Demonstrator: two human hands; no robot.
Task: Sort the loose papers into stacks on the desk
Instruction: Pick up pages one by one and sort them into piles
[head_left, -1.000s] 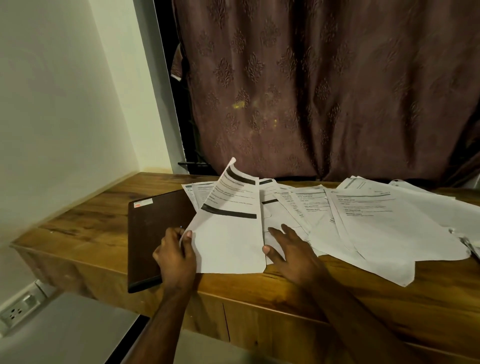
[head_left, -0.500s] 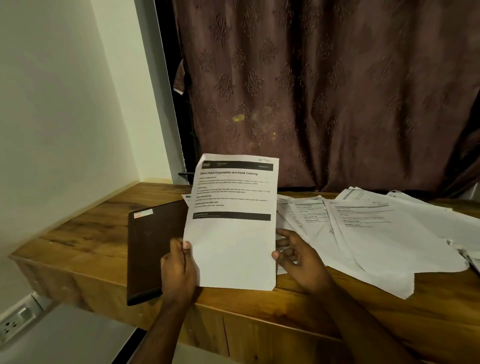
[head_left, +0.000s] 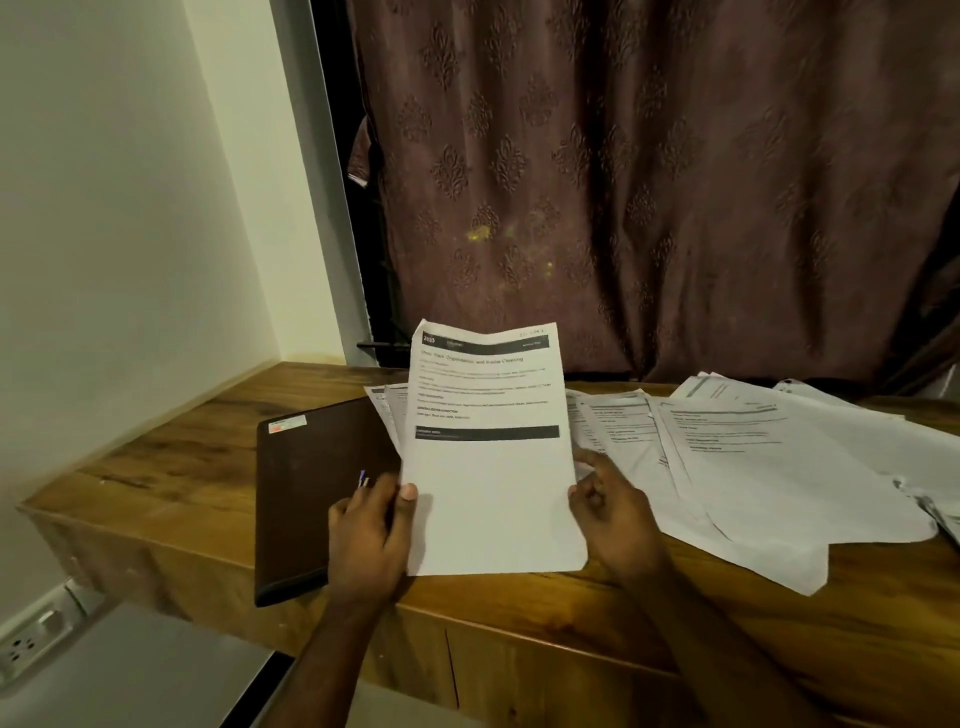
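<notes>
While the left hand (head_left: 371, 525) and right hand (head_left: 615, 512) pinch the printed sheet (head_left: 491, 452) by its side edges, it stands raised above the desk (head_left: 171, 467), likely for reading; loose papers (head_left: 769, 467) sprawl right of it.

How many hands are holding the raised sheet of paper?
2. The left hand pinches the left edge of the raised sheet; the right hand holds its right edge.
</notes>
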